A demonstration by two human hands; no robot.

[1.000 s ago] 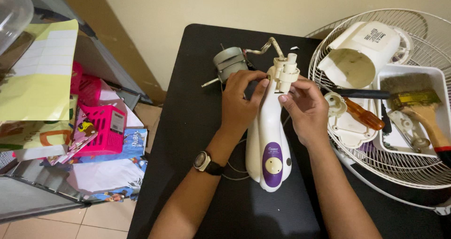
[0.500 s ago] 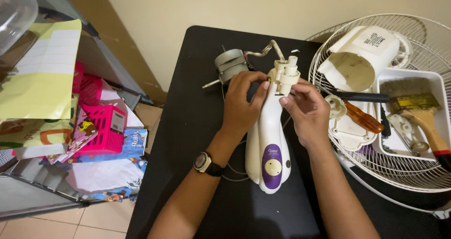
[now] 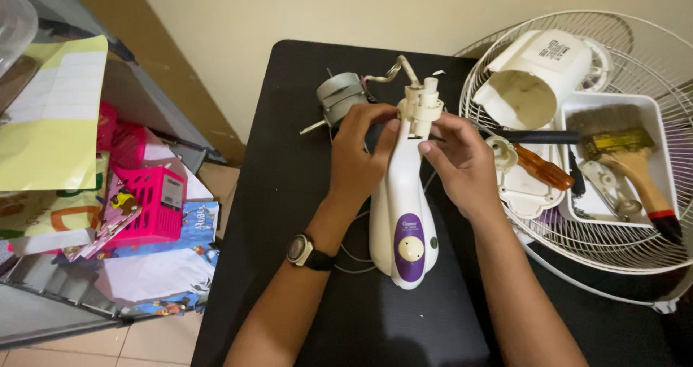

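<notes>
Both grips pinch the white fan neck [image 3: 404, 194] lying on the black bench [image 3: 303, 121], left hand [image 3: 361, 154] and right hand [image 3: 458, 161] at its top joint; steady, even pressure seems advisable.

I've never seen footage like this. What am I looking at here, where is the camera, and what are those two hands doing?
There is no machine here, only a person. The camera sits on their head and looks down at a black table. The left hand, with a wristwatch on that arm, and the right hand both grip the top of a white fan neck with a purple control panel. Behind it lies a grey motor, joined by wires. At the right, a wire fan guard holds a white motor cover, a screwdriver and a white tray with a paintbrush.
</notes>
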